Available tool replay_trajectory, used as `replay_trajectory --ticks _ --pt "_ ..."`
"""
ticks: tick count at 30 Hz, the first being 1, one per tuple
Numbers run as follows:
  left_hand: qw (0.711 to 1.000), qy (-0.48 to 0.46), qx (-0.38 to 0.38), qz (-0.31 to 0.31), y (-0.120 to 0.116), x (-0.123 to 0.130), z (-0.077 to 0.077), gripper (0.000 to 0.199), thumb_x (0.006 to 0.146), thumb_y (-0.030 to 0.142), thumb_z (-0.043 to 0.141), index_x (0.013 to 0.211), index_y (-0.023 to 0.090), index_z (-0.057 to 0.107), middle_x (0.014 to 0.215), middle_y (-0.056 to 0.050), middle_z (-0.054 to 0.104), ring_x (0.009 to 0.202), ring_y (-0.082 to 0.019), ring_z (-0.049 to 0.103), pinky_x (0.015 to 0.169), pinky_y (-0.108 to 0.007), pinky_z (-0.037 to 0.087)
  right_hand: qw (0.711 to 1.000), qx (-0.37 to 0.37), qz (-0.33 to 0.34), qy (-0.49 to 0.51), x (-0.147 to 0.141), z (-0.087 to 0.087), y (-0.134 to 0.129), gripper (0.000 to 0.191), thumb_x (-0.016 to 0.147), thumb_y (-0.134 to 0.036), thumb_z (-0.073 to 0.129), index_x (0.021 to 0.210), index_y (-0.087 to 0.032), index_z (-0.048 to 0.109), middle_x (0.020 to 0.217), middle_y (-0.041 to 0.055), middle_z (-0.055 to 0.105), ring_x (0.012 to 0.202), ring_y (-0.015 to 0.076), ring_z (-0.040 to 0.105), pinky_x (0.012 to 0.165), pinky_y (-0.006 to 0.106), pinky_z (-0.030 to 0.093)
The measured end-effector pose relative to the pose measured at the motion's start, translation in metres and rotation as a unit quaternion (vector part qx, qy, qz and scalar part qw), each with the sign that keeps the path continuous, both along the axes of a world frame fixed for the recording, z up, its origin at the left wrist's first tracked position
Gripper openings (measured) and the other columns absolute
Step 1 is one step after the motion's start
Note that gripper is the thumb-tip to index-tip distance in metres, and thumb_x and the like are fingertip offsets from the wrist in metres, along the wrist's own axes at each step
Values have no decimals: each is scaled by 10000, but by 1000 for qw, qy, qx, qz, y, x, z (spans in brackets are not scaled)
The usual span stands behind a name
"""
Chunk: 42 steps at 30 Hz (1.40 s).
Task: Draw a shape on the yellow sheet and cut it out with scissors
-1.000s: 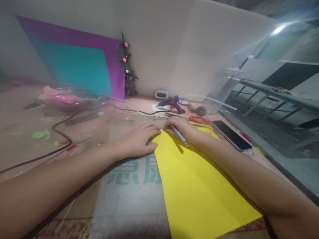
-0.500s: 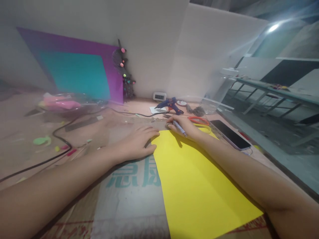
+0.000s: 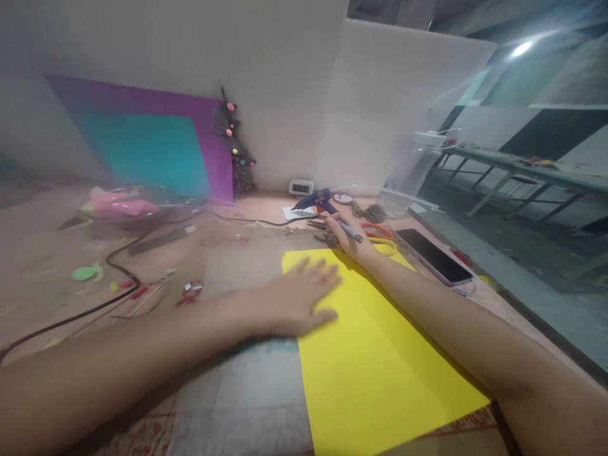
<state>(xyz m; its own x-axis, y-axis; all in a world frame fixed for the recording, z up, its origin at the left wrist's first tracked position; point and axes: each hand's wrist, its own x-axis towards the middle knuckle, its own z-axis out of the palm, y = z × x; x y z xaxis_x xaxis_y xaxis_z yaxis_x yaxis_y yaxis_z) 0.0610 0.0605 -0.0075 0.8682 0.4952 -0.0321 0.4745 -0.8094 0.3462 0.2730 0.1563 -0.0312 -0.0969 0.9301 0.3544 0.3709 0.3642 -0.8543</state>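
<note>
My left hand point(image 3: 301, 301), slightly blurred, is spread flat over the left part of a yellow sheet of paper point(image 3: 375, 373), fingers apart and holding nothing. Whether it presses on the paper I cannot tell. At the sheet's far edge my right hand point(image 3: 342, 237) is closed around a pen point(image 3: 350, 230), which slants across its fingers. The sheet lies on cardboard point(image 3: 247, 392) with printed characters. Just beyond my right hand are scissors with orange handles point(image 3: 379, 230) and a yellow-handled pair point(image 3: 384, 246), partly hidden by the hand.
A glue gun point(image 3: 313, 201) rests near a small digital clock point(image 3: 301, 187) by the back wall. Its black cable point(image 3: 128, 272) curves leftward. A phone point(image 3: 434, 256) lies at the right edge. Purple and turquoise sheets point(image 3: 147, 145) lean at the back left, beside scattered scraps point(image 3: 88, 272).
My left hand has moved right and nearer to me, from the sheet's left edge onto the paper, its fingers spreading. The right hand keeps the pen and has turned slightly.
</note>
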Motion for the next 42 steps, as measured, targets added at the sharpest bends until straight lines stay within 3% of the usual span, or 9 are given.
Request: replay_trajectory --ticks 3,5,8,10,12,13,17,20,42 --pt "971 -55 -138 -185 -22 5 18 584 906 612 539 1390 288 586 1517 -12 502 1456 -266 382 1209 -393 304 1000 2 -8 -16 -1 3 -2 453 868 -679 519 885 -227 539 666 -17 535 562 128 458 510 268 372" --pt "980 -102 -144 -88 -17 9 23 479 998 526 390 1291 262 661 1413 -32 611 1381 -242 488 1159 -384 378 999 19 -7 -27 -1 4 -3 455 870 -675 522 867 -220 546 680 -7 550 603 138 487 544 276 396" --pt "987 -119 -24 104 -2 15 23 567 929 386 544 1432 126 518 1564 -155 411 1473 -329 329 1212 -517 242 999 36 -8 -26 -1 4 -2 457 870 -668 531 863 -212 560 749 12 591 657 142 517 569 273 411" --pt "995 -68 -75 -8 -3 16 24 600 881 438 623 1398 139 560 1574 -142 398 1480 -344 310 1212 -492 252 1000 20 -6 -14 -1 2 0 470 865 -681 529 879 -213 565 748 8 593 628 130 505 529 255 390" --pt "966 -26 -195 -170 -10 11 27 396 971 481 490 1217 254 701 1433 -20 593 1361 -239 505 1136 -339 393 1000 -3 1 2 -1 2 0 484 866 -690 521 922 -214 589 747 3 592 564 108 469 472 238 351" --pt "958 -37 -222 -177 -13 6 29 396 1009 463 412 1131 266 734 1313 1 679 1256 -199 595 1069 -294 453 1000 -14 7 13 -1 3 -1 495 873 -690 506 954 -212 607 757 5 595 533 97 449 448 233 332" --pt "987 -138 40 68 3 -25 17 303 976 355 472 1061 197 715 1148 -101 713 1114 -256 630 1027 -432 477 997 -49 40 34 -6 13 -9 481 937 -604 434 1011 -183 655 736 24 606 493 83 430 426 232 319" --pt "970 -111 173 127 27 -47 -2 288 949 357 517 1096 172 682 1245 -143 636 1180 -305 568 1040 -504 447 996 -71 53 27 -13 22 -17 252 900 -428 524 954 -196 604 665 0 611 511 98 466 447 221 355" --pt "969 -120 149 154 36 -54 -17 308 908 358 542 1130 165 631 1255 -127 606 1207 -297 544 1068 -472 434 989 -33 38 -137 -34 11 -24 319 794 -410 643 674 -236 404 566 -54 453 518 113 398 491 256 264"
